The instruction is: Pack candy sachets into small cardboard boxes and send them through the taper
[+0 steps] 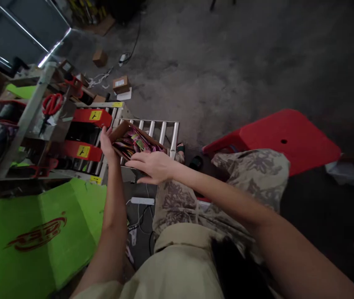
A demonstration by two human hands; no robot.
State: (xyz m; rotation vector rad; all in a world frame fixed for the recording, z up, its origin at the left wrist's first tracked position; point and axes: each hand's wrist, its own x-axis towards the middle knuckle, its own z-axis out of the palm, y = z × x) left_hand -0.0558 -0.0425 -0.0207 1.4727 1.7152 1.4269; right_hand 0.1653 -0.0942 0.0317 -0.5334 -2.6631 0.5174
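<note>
A small open cardboard box [121, 132] sits tilted at the end of a roller conveyor, filled with several pink and multicoloured packets [138, 140]. My left hand [107, 145] grips the box at its left end, the thumb up along the wall. On the near side, my right hand [153, 166] lies against the box's rim with fingers stretched out flat and the thumb apart. Its fingertips partly cover the near edge of the box. Whether the box rests fully on the metal rollers [162, 132] is hidden.
To the left stands a machine with red blocks [85, 150] and red-handled scissors [52, 104] on it. A green carton [40, 236] fills the lower left. A red plastic stool [284, 139] is at right; a power strip [142, 201] and small boxes [121, 84] lie on the floor.
</note>
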